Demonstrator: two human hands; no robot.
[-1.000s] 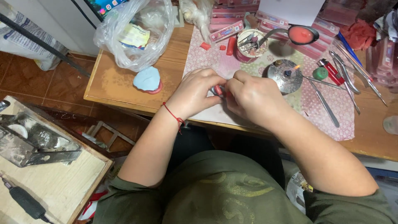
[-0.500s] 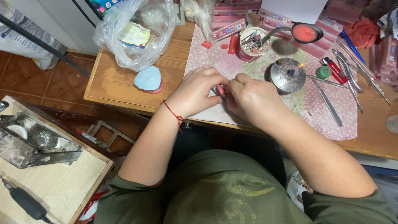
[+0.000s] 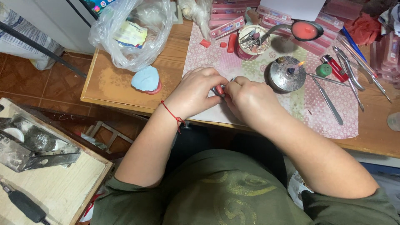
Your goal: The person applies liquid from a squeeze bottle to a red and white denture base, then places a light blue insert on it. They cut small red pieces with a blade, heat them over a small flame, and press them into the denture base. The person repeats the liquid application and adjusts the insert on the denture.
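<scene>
Over the patterned mat, the left hand pinches a small red piece; the right hand grips a thin tool, best kept steady and braced.

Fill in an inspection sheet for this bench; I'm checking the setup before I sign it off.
Surface: wooden table with a pink patterned mat.
Job's things: small pink piece pinched between left hand and right hand.
Clutter: lit metal burner, cup of tools, red lighter, metal hand tools, pink wax boxes, plastic bag, blue mould.
Grippers: both hands closed on the piece; red string on the left wrist.
Cables: dark cable at left.
Surroundings: tiled floor, side bench with a metal vice.
</scene>
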